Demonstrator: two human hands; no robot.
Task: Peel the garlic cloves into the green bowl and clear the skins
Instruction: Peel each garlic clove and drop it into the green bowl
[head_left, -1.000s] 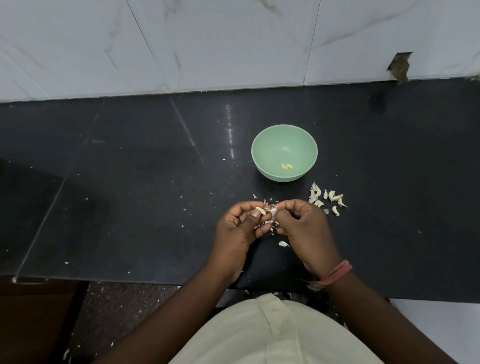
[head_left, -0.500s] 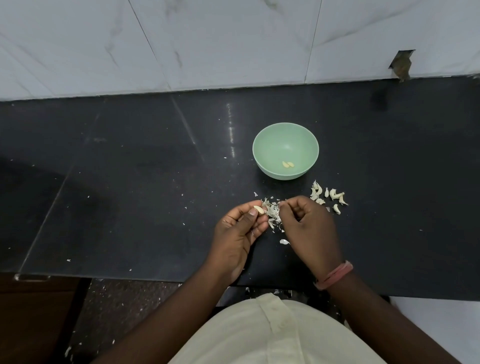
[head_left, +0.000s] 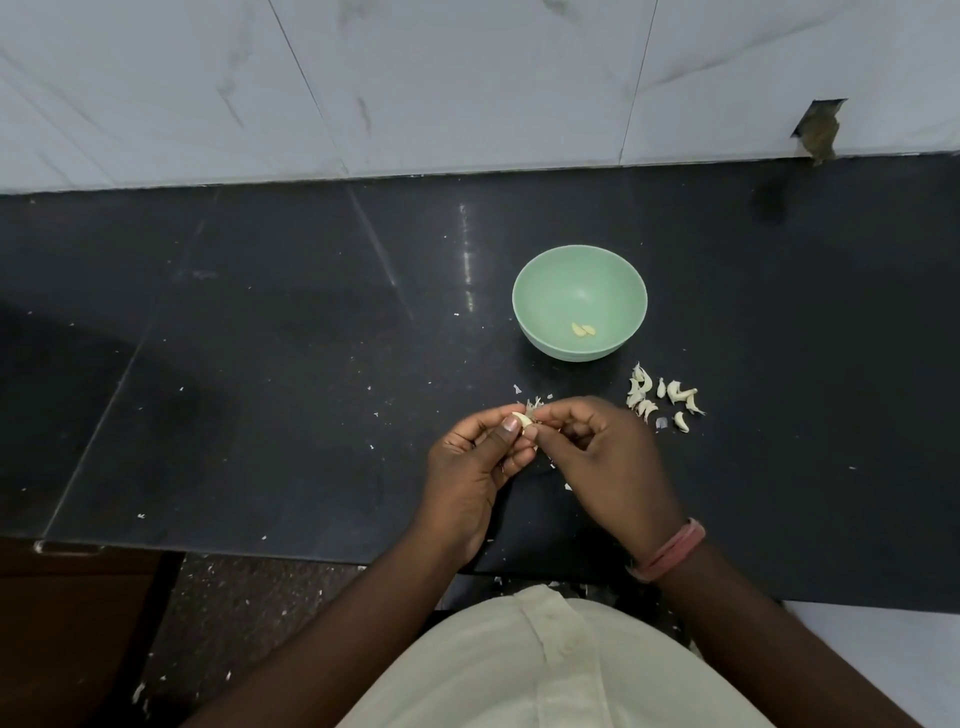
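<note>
A green bowl stands on the black counter with two peeled cloves at its bottom. Below it, my left hand pinches a pale garlic clove between thumb and fingers. My right hand meets it from the right, and its fingertips pinch the skin at the clove's tip. A small tuft of loose skins lies on the counter just behind the fingertips. A cluster of several unpeeled cloves lies to the right of my right hand, below the bowl.
The black counter runs to a white tiled wall at the back. Small skin flakes are scattered over the counter and on the speckled floor below its front edge. A hole in the wall shows at the far right.
My hands had drawn apart half a second ago, leaving skins between them; now they are together again at the clove. The bowl and the cluster of cloves have not moved.
</note>
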